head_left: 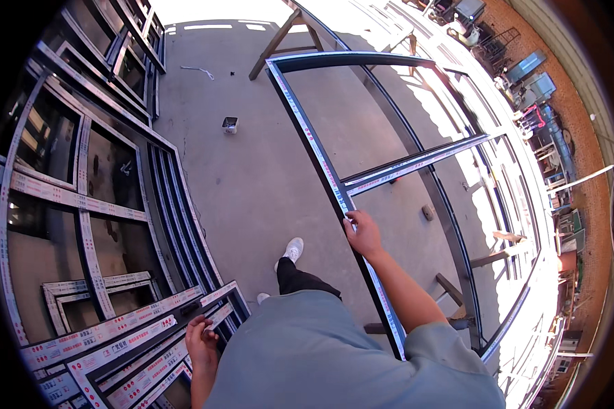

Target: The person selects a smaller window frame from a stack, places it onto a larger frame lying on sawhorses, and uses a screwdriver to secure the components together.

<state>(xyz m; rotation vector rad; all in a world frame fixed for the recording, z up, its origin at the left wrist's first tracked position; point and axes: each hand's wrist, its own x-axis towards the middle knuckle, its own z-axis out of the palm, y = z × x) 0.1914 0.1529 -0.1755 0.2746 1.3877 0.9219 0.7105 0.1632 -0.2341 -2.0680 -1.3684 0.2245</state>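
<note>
A large dark window frame, with printed protective film on its faces, lies raised across wooden trestles on my right. My right hand is closed on its near long bar, just below where the crossbar joins. The curled fingers hide what is directly under their tips. Down on my left, my left hand hangs beside a stack of film-covered frames. Its fingers are pinched together near a small pale piece; whether they hold it or it belongs to the stack I cannot make out.
More film-wrapped frames lean along the left side. A wooden trestle stands at the far end. On the concrete floor are a small square tin and a white strip. Equipment lines the brick-paved edge at right.
</note>
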